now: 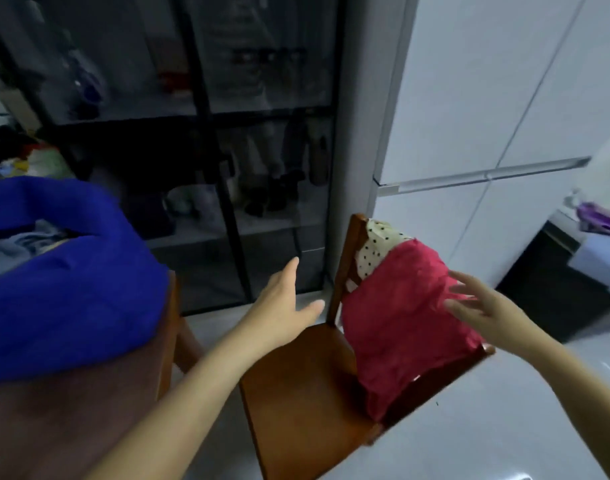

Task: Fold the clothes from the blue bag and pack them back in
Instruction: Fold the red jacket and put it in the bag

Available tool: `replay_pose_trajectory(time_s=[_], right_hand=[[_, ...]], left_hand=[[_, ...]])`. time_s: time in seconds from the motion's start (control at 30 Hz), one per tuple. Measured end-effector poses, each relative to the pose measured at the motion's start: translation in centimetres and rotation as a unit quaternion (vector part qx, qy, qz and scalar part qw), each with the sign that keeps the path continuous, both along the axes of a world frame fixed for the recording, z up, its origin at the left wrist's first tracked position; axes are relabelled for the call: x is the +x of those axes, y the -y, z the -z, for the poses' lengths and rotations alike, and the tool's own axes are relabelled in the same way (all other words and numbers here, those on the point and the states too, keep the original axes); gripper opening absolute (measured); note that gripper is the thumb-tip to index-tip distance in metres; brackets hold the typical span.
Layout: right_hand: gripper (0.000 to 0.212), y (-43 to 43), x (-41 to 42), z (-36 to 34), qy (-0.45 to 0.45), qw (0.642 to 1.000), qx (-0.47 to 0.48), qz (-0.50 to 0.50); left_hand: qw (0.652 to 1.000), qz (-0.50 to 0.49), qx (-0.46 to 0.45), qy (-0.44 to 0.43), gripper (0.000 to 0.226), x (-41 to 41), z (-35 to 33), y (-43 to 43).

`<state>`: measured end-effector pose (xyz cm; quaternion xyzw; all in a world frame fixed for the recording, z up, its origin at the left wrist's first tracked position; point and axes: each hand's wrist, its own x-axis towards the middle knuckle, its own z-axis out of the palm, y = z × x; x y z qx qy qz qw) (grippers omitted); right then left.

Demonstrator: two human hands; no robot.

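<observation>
Clothes (16,244), grey-blue, lie inside the open blue bag (71,289), which sits at left beside the wooden chair (296,375). A red garment (400,323) hangs over the chair's backrest, covering most of a cream polka-dot garment (373,251). The left hand (283,299) is above the seat, fingers straight and together, thumb out, touching nothing. The right hand (483,306) has its fingers spread at the red garment's right edge; contact too blurred to tell. A dark glass-door cabinet (192,133) is behind.
</observation>
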<state>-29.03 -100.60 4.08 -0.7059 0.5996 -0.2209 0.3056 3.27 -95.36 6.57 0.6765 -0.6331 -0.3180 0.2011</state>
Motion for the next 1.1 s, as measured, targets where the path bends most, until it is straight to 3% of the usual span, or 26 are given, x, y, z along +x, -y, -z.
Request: replay_pose_trajectory(time_s=[0.23, 0.4, 0.47, 0.53, 0.63, 0.7, 0.77, 0.83, 0.93, 1.03, 1.1], right_hand=[[0.062, 5.5, -8.8, 3.7, -0.013, 0.994, 0.028, 0.108], [0.065, 9.4, -12.0, 7.9, -0.03, 0.988, 0.105, 0.11], [0.067, 10.3, -12.1, 10.0, 0.008, 0.973, 0.187, 0.134], [0.067, 10.6, -11.6, 12.1, 0.086, 0.918, 0.34, 0.185], [0.07, 10.3, -10.1, 14.1, 0.238, 0.796, 0.529, 0.172], [0.062, 11.3, -9.0, 14.8, 0.391, 0.724, 0.534, 0.196], [0.051, 13.1, -7.9, 15.5, 0.478, 0.684, 0.483, 0.265], [0.045, 14.9, -7.2, 15.7, 0.478, 0.691, 0.422, 0.34], [0.072, 16.6, -7.7, 13.9, 0.471, 0.745, 0.242, 0.406], [0.082, 16.3, -8.3, 9.5, 0.368, 0.88, 0.034, 0.298], [0.089, 15.2, -7.9, 6.7, 0.344, 0.922, -0.064, 0.168]], left_hand=[[0.998, 0.048, 0.025, -0.008, 0.087, -10.7, 2.6, 8.0], [0.997, 0.071, 0.027, -0.004, 0.089, -18.1, 5.5, 12.8], [0.996, 0.088, 0.012, 0.01, 0.087, -20.8, 6.8, 13.5], [0.992, 0.117, 0.006, 0.037, 0.084, -23.4, 8.1, 13.2], [0.986, 0.141, 0.033, 0.089, 0.09, -26.2, 9.5, 12.7], [0.983, 0.141, 0.039, 0.112, 0.093, -26.6, 10.0, 12.6], [0.983, 0.142, 0.044, 0.108, 0.092, -26.3, 10.0, 12.6], [0.984, 0.146, 0.048, 0.093, 0.089, -25.8, 9.8, 12.6], [0.99, 0.122, 0.051, 0.056, 0.089, -24.9, 9.1, 12.3], [0.997, 0.069, 0.029, 0.0, 0.096, -24.5, 8.0, 12.2], [0.997, 0.014, -0.003, -0.072, 0.099, -24.4, 6.7, 12.6]])
